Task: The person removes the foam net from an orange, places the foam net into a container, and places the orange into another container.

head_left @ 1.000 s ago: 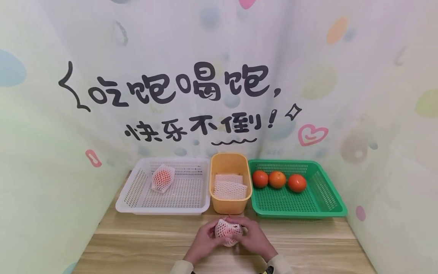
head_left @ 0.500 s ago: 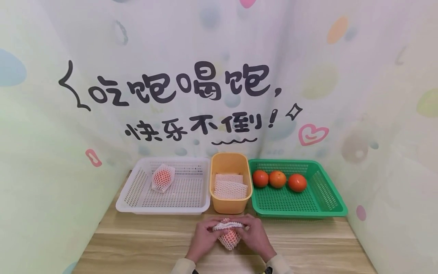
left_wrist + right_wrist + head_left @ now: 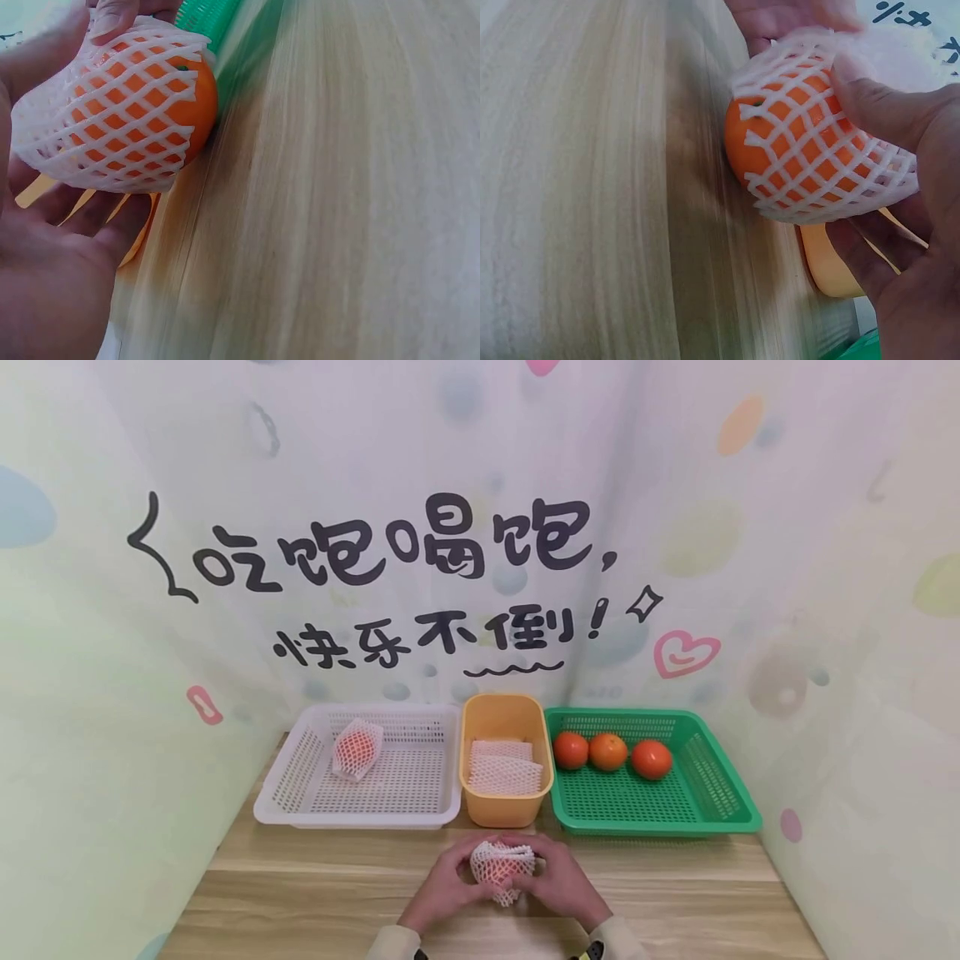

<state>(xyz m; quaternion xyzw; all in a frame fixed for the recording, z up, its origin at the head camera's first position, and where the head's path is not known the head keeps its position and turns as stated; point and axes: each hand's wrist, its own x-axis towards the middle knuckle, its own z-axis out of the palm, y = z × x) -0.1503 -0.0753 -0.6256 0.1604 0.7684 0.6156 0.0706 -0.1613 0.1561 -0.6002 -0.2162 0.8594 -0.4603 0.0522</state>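
Note:
Both hands hold a round orange-red fruit (image 3: 201,112), tomato-like, inside a white foam net sleeve (image 3: 810,142), just above the near middle of the table. My left hand (image 3: 447,883) grips it from the left, with its thumb over the net and its fingers behind and below. From the other side my right hand (image 3: 558,878) grips it, thumb pressed on the net in the right wrist view. The end of the fruit with a small green stem spot sticks out of the sleeve's open end. In the head view the sleeve's far edge looks folded.
A white basket (image 3: 356,820) at the back left holds one netted fruit (image 3: 356,752). The yellow bin (image 3: 504,810) in the middle holds foam nets (image 3: 504,774). At the back right, a green basket (image 3: 660,825) holds three bare red-orange fruits (image 3: 608,752).
Half a second ago the net's edge was bunched across the fruit's top, between both hands' fingers; now it covers more of the top. The hands have shifted slightly, still around the fruit.

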